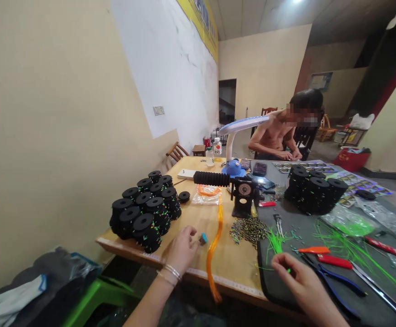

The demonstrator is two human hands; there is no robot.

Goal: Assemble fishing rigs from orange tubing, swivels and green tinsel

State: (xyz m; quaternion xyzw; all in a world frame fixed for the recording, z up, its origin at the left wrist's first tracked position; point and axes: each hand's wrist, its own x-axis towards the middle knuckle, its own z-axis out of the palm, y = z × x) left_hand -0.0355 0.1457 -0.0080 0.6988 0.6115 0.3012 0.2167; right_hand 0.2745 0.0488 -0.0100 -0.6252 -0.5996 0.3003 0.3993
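Note:
My left hand (181, 250) hovers over the wooden table (198, 218) near its front edge, its fingertips pinched on a small blue-tipped piece (203, 238). My right hand (295, 274) is over the dark mat (307, 227), pinching a thin green strand (289, 270). Between the hands an orange strip (214, 245) hangs over the table's edge. A pile of small beads (248, 228) lies just beyond, with loose green strands (274, 240) beside it.
Stacks of black foam spools stand at left (145, 209) and back right (315, 188). A black winding tool (242, 193) and a blue desk lamp (235, 136) are mid-table. Red-handled tools (334, 261) lie on the mat. Another person (286, 134) sits at the far end.

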